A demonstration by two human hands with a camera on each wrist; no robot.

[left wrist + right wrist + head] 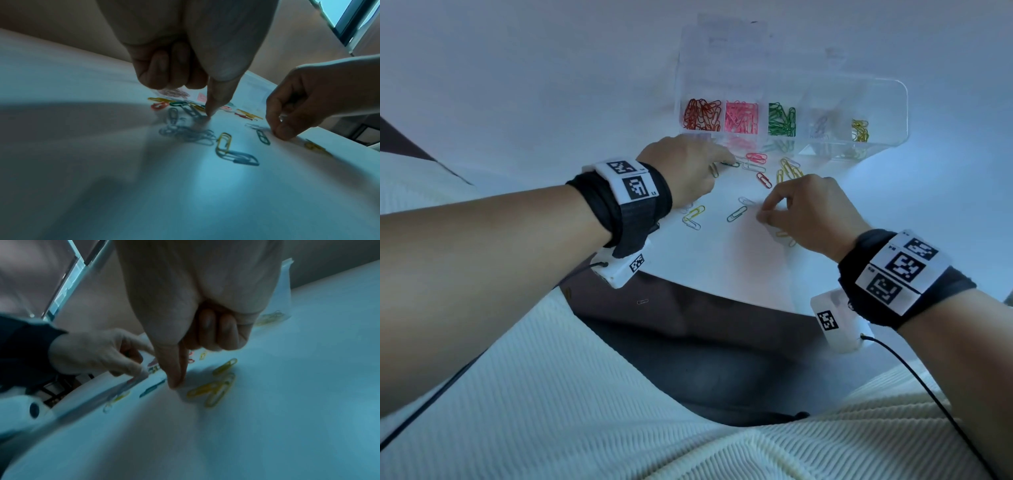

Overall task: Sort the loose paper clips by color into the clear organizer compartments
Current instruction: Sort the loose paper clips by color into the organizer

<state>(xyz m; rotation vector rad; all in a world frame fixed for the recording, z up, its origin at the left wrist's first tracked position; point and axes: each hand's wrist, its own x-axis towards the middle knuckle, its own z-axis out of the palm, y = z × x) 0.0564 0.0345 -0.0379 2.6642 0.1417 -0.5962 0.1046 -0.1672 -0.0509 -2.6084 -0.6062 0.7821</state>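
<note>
Loose clips (pixel 756 167) lie between both hands and the organizer (pixel 893 113).

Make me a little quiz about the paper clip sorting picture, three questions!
1. True or false: the red clips sit in the leftmost compartment of the organizer.
2. Which colour sits between the pink clips and the pale clips? A blue, B green, C orange.
3. Fill in: the clips in the rightmost compartment are ____.

Key:
1. True.
2. B, the green clips.
3. Yellow, the yellow clips.
</note>
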